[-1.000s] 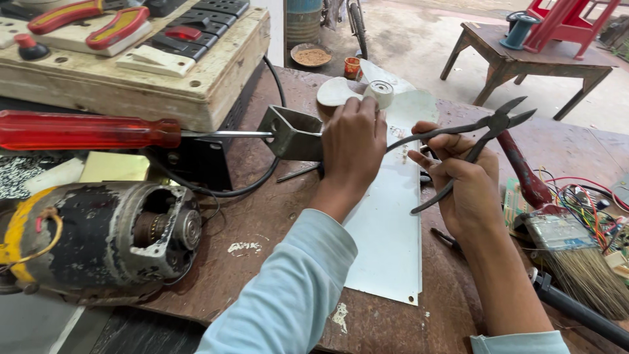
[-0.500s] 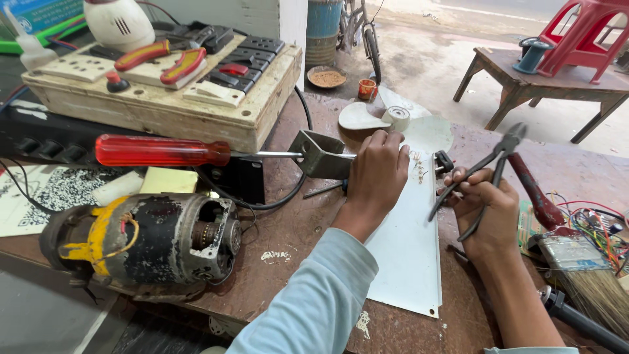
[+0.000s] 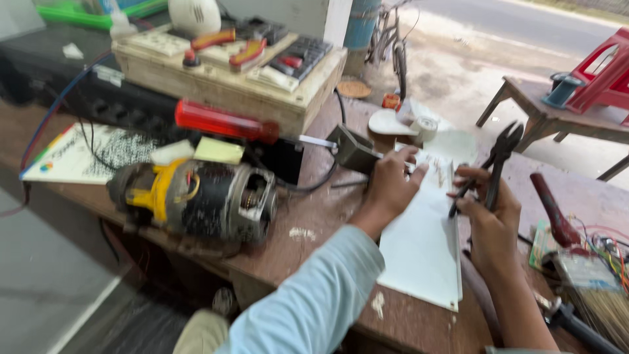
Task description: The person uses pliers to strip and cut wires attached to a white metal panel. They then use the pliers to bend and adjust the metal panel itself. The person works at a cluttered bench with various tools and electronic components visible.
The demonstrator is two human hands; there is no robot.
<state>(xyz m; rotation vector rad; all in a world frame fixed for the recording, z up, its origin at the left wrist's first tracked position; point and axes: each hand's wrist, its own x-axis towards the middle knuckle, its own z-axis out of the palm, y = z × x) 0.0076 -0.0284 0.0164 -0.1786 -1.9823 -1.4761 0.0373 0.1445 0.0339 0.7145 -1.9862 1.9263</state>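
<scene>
My right hand [image 3: 488, 213] grips a pair of dark pliers [image 3: 495, 160], jaws pointing up and away. My left hand [image 3: 390, 187] rests on the near end of a white sheet [image 3: 422, 249] that lies flat on the brown workbench; its fingers reach toward small bits on the sheet, and whether it holds anything is hidden. A grey metal bracket [image 3: 354, 149] sits just left of that hand, at the tip of a red-handled screwdriver [image 3: 226, 122].
An electric motor with yellow wiring [image 3: 196, 196] lies at the bench's left front. Behind it stands a wooden board with switches [image 3: 229, 72]. A roll of tape [image 3: 426, 126], a brush [image 3: 599, 305], coloured wires [image 3: 606, 252] and a red-handled tool [image 3: 553, 210] crowd the right side.
The view has swung left and the frame is blurred. My right hand has tilted the pliers more upright. My left hand stays on the sheet near the bracket.
</scene>
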